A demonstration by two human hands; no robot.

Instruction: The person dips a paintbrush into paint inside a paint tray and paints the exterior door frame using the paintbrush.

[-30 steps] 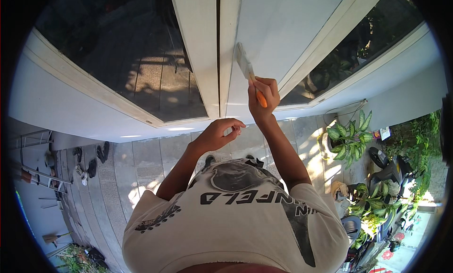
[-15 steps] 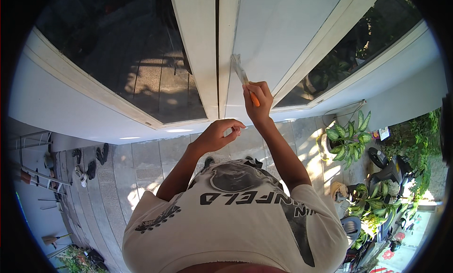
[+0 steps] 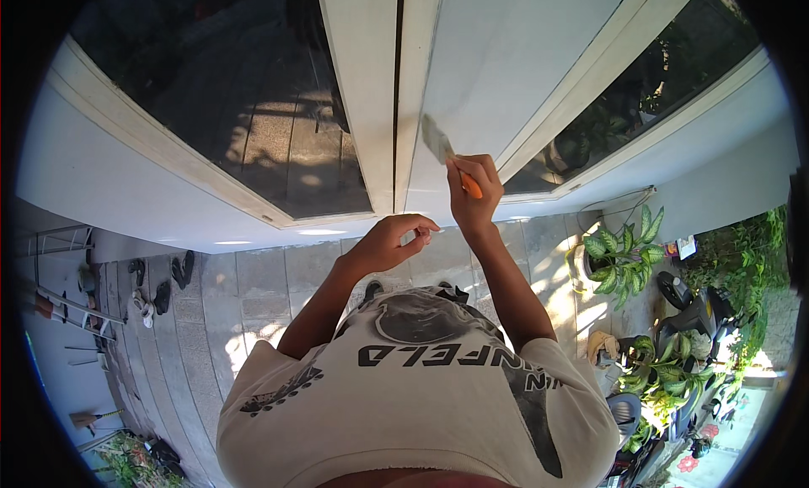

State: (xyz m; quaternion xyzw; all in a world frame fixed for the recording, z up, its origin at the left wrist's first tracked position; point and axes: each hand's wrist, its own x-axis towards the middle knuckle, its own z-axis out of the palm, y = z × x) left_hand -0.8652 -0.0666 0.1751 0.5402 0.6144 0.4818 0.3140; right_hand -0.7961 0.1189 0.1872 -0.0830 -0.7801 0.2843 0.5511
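In my right hand (image 3: pixel 477 193) is a paintbrush (image 3: pixel 436 141) with an orange handle and a pale head. My fingers wrap round the handle, and the tip lies against the white panel (image 3: pixel 497 67), close to its left edge. A cream wooden frame strip (image 3: pixel 415 58) runs beside that edge, with a dark narrow gap to its left. My left hand (image 3: pixel 392 242) hangs lower, in front of the panel's foot. Its fingers are loosely bent, with space between thumb and forefinger, and it holds nothing.
Framed dark glass panes stand to the left (image 3: pixel 227 100) and right (image 3: pixel 649 92). A potted leafy plant (image 3: pixel 624 250) is at right, near a parked motorbike (image 3: pixel 695 315). Shoes (image 3: pixel 162 298) lie on the paved floor (image 3: pixel 211 336) at left, by a ladder (image 3: pixel 80 313).
My right hand and the paintbrush have moved slightly down and right along the panel. The brush's head now looks broader. My left hand has barely moved, and the view has shifted a little.
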